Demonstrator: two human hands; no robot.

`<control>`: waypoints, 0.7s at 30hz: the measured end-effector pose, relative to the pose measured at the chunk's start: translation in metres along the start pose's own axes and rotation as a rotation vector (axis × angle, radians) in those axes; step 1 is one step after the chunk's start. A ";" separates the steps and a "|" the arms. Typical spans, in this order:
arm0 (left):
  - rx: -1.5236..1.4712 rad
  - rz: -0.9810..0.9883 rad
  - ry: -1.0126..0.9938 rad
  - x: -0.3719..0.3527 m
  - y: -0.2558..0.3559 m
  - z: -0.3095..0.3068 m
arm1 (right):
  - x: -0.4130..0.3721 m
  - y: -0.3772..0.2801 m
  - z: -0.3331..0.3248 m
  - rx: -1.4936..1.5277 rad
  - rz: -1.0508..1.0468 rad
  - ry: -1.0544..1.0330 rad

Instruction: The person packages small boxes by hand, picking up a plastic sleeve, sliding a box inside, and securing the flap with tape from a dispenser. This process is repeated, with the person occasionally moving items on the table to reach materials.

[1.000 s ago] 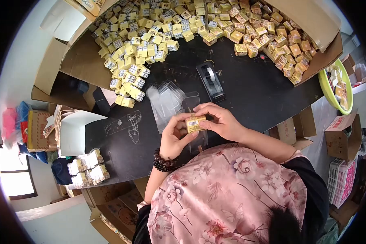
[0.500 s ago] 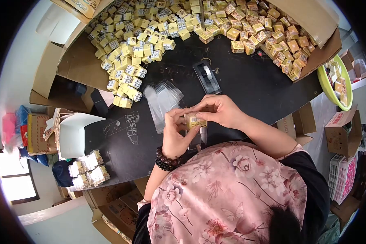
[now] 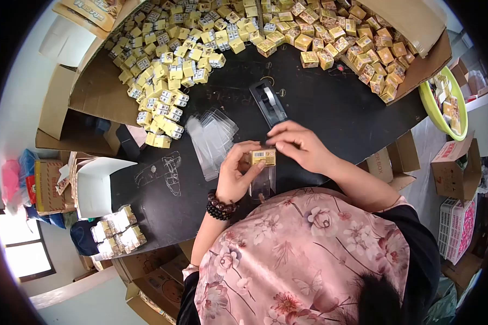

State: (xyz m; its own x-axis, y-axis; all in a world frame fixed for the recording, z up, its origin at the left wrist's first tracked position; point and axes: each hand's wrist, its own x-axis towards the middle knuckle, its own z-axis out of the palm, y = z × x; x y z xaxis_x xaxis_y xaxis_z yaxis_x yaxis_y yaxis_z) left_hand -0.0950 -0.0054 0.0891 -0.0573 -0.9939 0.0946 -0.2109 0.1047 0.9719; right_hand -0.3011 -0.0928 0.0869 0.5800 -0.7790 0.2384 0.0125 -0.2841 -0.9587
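Observation:
My left hand (image 3: 237, 176) is closed around a small yellow box (image 3: 263, 156) with a barcode on its upper face, the thumb pressing on its near edge. Below that box hangs a clear plastic sleeve (image 3: 262, 186), partly covered by my thumb. My right hand (image 3: 301, 149) is just to the right of the box, off its surface, with thumb and forefinger apart and nothing visible between them. Beyond its fingertips stands a black tape dispenser (image 3: 269, 104) with a roll of clear tape. A fanned stack of clear plastic sleeves (image 3: 212, 141) lies left of my hands.
Yellow-and-white small boxes (image 3: 168, 70) pile up at the back left of the black table (image 3: 331, 119); orange-patterned boxes (image 3: 385, 57) are heaped at the back right. Wrapped bundles (image 3: 119, 232) sit at the left edge. A green basin (image 3: 425, 108) is at the right.
My right hand has let go of the box and moved a little right, towards the tape dispenser. My left hand keeps the box, whose barcode face now shows more fully.

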 end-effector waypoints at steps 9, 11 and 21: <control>0.243 -0.047 -0.262 0.053 -0.040 0.020 | 0.035 0.072 -0.034 0.362 0.728 0.112; 0.185 -0.101 -0.244 0.052 -0.043 0.019 | 0.035 0.072 -0.034 0.427 0.769 0.093; 0.258 -0.158 -0.209 0.049 -0.029 0.024 | -0.001 0.106 -0.013 0.403 0.627 0.212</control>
State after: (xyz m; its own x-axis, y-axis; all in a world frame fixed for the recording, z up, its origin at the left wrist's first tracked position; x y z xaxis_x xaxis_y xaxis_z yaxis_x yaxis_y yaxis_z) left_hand -0.1148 -0.0567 0.0609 -0.1973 -0.9724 -0.1243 -0.4711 -0.0172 0.8819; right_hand -0.3109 -0.1290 -0.0134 0.4085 -0.8291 -0.3816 0.0530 0.4389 -0.8970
